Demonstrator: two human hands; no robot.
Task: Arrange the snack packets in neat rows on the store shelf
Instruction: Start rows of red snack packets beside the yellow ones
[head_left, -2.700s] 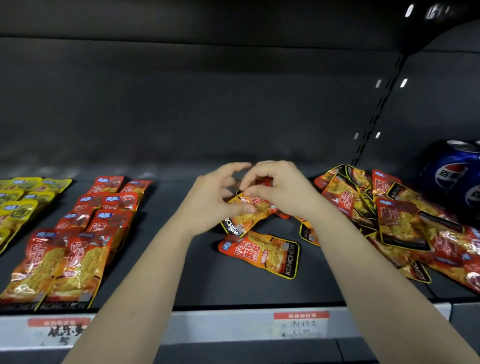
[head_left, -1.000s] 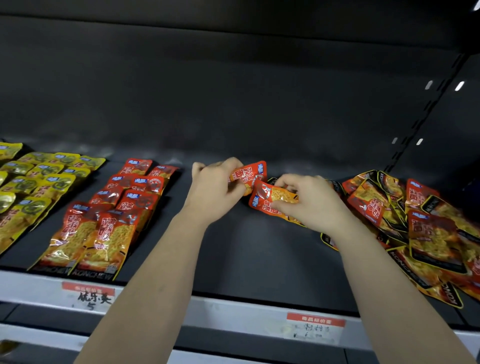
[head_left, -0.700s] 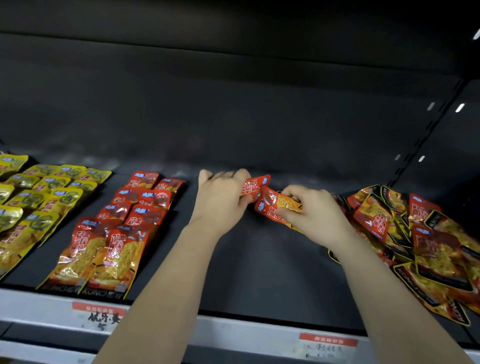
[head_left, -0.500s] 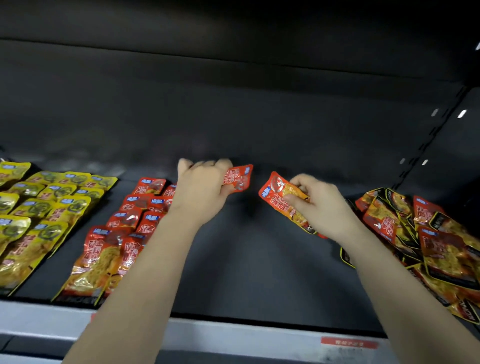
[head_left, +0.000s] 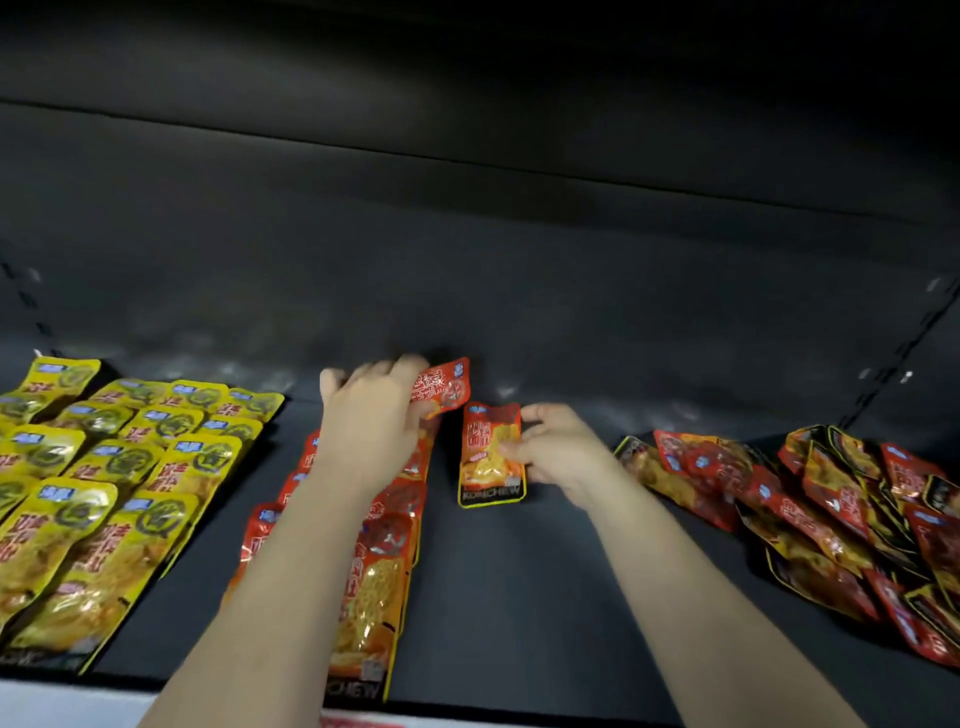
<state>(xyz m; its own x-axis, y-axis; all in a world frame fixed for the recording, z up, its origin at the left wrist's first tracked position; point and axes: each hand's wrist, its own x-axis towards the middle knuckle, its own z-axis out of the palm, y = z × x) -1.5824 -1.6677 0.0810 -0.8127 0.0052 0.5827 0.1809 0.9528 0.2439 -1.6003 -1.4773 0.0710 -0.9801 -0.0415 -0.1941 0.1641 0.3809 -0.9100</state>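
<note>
The left hand's fingers (head_left: 387, 370) are curled over the top of a red packet (head_left: 444, 387), and the thumb closes on it from below, so the left hand (head_left: 371, 423) grips the packet by its left end. The packet is tilted and held up near the back of the shelf (head_left: 519, 582); whether it touches the shelf cannot be told. The right hand's fingertips (head_left: 511, 451) are bent onto the right edge of an orange packet (head_left: 488, 457), with the thumb at the upper right corner, so the right hand (head_left: 558, 452) pinches that edge. This packet lies flat on the dark shelf, its black strip toward the front, just to the right of the left hand and a little below the red packet. Under the left wrist and forearm run rows of red packets (head_left: 382, 561), overlapping from back to front. Further left lie rows of yellow packets (head_left: 104, 467), also overlapping. To the right of the right forearm, a loose heap of packets (head_left: 810, 509) lies jumbled at mixed angles, apart from the orange packet. A pale front edge (head_left: 52, 699) runs along the shelf at the bottom left. Behind everything stands the dark back wall (head_left: 467, 260).
</note>
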